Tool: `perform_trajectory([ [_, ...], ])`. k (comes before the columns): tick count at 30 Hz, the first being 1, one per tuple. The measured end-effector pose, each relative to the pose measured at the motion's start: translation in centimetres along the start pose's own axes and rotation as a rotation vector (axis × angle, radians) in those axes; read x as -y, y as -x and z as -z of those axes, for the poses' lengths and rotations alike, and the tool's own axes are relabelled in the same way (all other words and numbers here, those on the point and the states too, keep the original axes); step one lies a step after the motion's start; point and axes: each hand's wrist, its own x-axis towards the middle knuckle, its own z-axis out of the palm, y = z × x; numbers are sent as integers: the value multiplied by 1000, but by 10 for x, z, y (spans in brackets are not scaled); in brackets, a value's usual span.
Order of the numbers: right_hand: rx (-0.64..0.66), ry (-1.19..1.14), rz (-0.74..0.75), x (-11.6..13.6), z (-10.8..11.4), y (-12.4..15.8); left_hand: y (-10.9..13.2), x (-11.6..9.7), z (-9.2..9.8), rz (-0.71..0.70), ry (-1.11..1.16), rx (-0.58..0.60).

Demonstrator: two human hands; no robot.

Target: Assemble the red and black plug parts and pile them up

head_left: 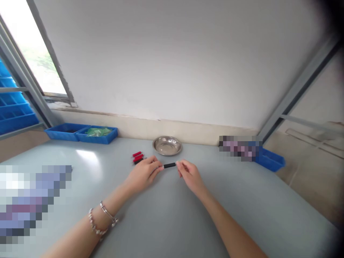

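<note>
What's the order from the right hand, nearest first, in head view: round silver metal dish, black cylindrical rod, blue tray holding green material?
1. Black rod, left of the right hand
2. Metal dish, beyond the rod
3. Blue tray, far left

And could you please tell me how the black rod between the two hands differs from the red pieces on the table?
The black rod is dark, while the red pieces are bright red. The black rod is held between the left hand and right hand; the red pieces lie on the table. The black rod is one piece; the red pieces form a close group. Both are slim and elongated.
</note>
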Motion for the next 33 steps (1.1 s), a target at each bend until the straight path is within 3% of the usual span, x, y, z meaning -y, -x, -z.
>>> perform_trajectory([
  [27,11,21,-11,3,-1,1,1,-4,-4,-34,-3,84],
  [30,-40,4,19,11,12,0,1,-2,-4,-36,9,66],
  [33,-230,-1,35,22,41,0,1,1,-4,-27,16,36],
])
